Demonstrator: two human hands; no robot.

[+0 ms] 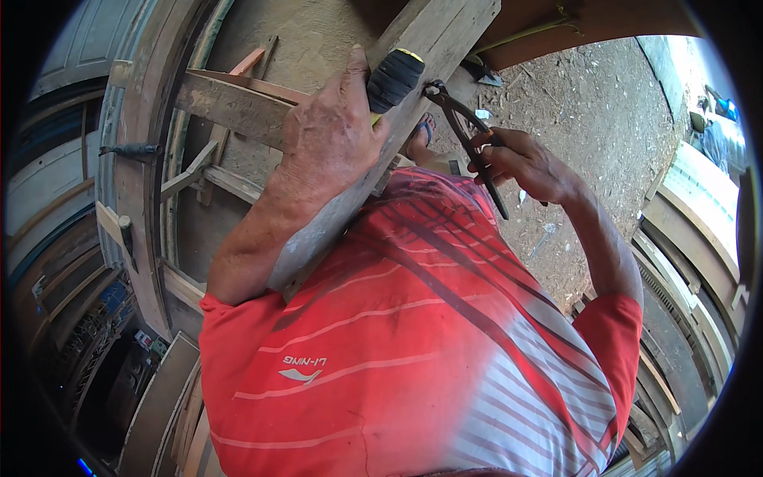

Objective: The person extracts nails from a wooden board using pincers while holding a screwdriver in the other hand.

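Note:
My left hand [338,131] is closed round a tool with a black ribbed grip [395,82] and yellow trim. Its working end is hidden, so I cannot tell its kind. That hand is over a weathered wooden beam [433,36], which slants down under my forearm. In my right hand [528,163] is a pair of dark metal pincers [457,111], fingers round the handles. The pincers' jaws are at the beam's right edge, close to the black grip; whether they grip anything is too small to tell.
To the left stands a wooden frame [135,183] with crosspieces and a clamp-like metal piece [131,149] on it. Stacked boards [675,294] line the right side. Wood chips litter the ground [572,103]. A brown panel [588,28] lies beyond the beam, and my sandalled foot [421,135] shows below it.

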